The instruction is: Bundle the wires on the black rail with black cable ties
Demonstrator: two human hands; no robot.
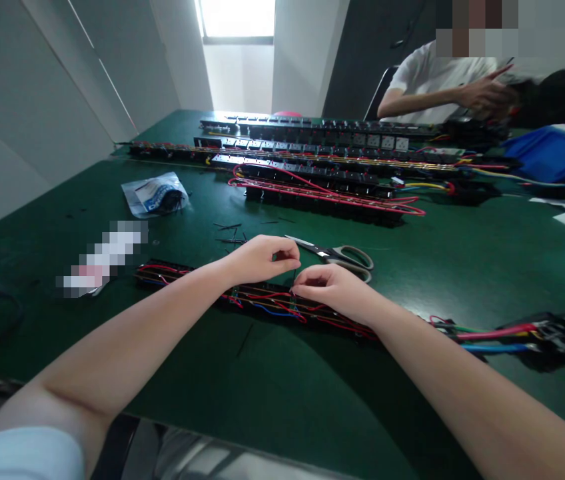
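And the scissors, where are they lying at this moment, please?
In the head view, the scissors lie on the green table, just right of centre, immediately beyond the right hand.

A: Window [238, 17]?
B: One, glaring white; grey wall [97, 83] to its left.
A: Right of window?
B: White wall section [305, 60], then dark panel [365, 60], one.
A: Below window?
B: Desk [462, 250], one; green top, glossy.

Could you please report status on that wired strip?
Left hand and right hand close together at wired strip, fingers curled. Strip on table, wires exposed. Scissors just beyond right hand.
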